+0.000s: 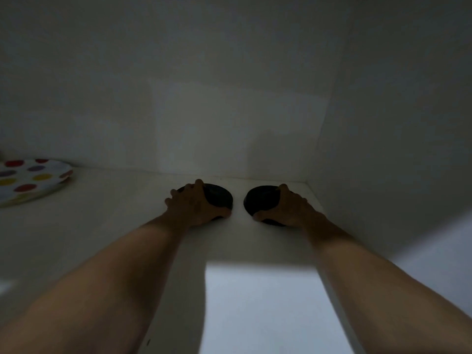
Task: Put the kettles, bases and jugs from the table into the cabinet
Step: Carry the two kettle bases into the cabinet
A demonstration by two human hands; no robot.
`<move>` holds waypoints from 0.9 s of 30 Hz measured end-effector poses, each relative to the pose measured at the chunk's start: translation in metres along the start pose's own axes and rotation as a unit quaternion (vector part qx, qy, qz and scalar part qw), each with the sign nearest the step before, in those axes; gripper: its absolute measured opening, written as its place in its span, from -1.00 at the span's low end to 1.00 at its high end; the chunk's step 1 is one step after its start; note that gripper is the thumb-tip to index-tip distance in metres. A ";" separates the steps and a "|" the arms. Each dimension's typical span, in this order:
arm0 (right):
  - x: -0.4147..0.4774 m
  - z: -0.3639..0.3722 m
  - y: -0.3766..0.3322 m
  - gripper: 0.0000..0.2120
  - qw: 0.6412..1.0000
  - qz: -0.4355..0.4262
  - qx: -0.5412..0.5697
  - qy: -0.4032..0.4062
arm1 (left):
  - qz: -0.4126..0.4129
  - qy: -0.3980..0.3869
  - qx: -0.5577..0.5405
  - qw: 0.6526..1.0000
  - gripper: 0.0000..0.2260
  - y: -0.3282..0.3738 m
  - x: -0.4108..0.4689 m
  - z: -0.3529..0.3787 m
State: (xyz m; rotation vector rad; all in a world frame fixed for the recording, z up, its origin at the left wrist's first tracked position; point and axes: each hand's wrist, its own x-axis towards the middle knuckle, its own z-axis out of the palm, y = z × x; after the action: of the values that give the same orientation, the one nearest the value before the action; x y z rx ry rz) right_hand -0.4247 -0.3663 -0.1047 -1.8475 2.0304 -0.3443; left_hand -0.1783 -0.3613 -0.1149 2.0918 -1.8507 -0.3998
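Observation:
I am looking into a dim white cabinet. Two round black kettle bases lie side by side on its shelf (237,241), close to the back wall. My left hand (194,205) grips the left base (221,196) from its near left side. My right hand (286,208) grips the right base (258,200) from its near right side. A narrow gap separates the two bases. Both rest flat on the shelf. No kettle or jug is in view.
A white plate with coloured dots (30,180) lies on the shelf at the far left. The cabinet's right side wall (383,149) stands just beside the right base, and the back wall (229,123) just behind both.

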 end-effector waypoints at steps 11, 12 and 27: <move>0.090 0.031 0.045 0.31 0.998 -0.037 0.051 0.028 | -0.018 -0.017 -0.001 1.000 0.09 0.020 0.053 0.012; 0.088 0.031 0.045 0.31 0.998 -0.036 0.047 0.033 | -0.018 -0.021 -0.001 1.000 0.10 0.021 0.054 0.013; -0.021 -0.030 -0.015 -0.07 0.998 -0.018 -0.036 0.055 | 0.019 -0.012 0.079 0.997 0.07 0.025 0.001 -0.027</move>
State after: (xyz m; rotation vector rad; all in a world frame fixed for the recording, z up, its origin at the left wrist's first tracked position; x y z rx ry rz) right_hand -0.4224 -0.3496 -0.0690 -1.9511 2.1093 -0.3956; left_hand -0.1898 -0.3639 -0.0804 2.1566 -1.9924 -0.2770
